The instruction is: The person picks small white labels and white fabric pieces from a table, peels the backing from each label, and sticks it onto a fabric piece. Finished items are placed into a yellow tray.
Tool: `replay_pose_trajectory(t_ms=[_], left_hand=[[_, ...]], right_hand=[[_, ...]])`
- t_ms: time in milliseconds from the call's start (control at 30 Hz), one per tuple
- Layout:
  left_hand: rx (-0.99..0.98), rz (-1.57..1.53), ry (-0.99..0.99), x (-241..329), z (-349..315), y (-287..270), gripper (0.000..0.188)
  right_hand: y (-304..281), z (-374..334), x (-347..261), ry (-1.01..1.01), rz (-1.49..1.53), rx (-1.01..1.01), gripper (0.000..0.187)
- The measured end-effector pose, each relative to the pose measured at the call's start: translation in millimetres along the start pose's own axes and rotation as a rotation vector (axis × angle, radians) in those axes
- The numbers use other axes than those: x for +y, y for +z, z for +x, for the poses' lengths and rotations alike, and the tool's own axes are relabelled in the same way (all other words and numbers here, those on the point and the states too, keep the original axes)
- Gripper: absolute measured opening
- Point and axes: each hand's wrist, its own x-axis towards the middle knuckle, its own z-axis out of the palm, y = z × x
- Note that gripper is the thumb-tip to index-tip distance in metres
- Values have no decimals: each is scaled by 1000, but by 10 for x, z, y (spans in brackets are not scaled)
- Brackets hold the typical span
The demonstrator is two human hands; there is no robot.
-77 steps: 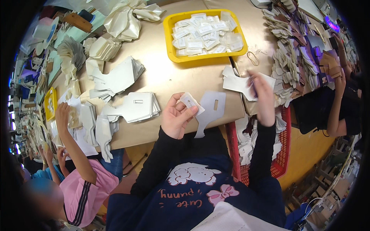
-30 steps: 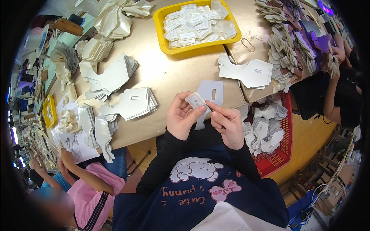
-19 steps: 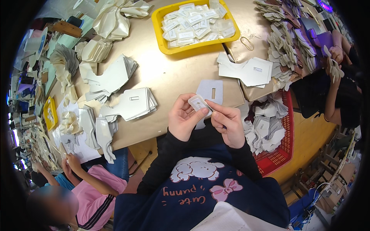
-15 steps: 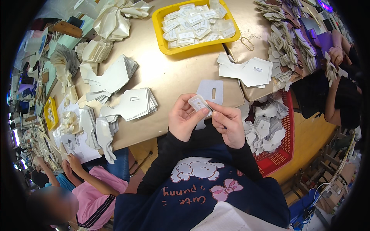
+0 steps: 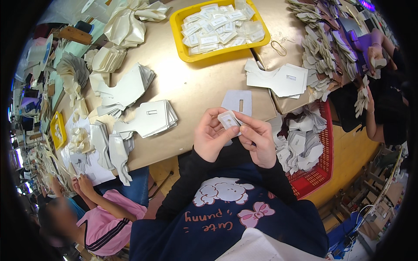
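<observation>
So your left hand (image 5: 212, 139) and right hand (image 5: 257, 138) both pinch the small white tag (image 5: 228, 118); next it likely wants lining up with the slotted grey card (image 5: 237, 101).

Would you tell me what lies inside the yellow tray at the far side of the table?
The yellow tray holds a heap of small clear-wrapped white tags; its floor beneath them is hidden.
</observation>
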Motion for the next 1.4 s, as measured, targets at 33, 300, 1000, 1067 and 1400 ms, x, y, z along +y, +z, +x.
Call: replay_pose_trajectory(t_ms=[33,300,1000,1067,1400], left_hand=[[-4,14,-2,-2,-2,0,41],[37,32,-3,-40,1,6,43],[26,24,-60,-16,-15,-34,12],[27,36,-52,-12,-21,-35,12],[-56,48,-31,-49,-51,-48,14]], right_hand=[[-2,0,6,3,11,5,37],[32,-11,28,7,25,73,34],[10,-22,53,25,27,19,35],[12,-21,44,35,8,25,35],[18,-19,26,7,-4,17,37]])
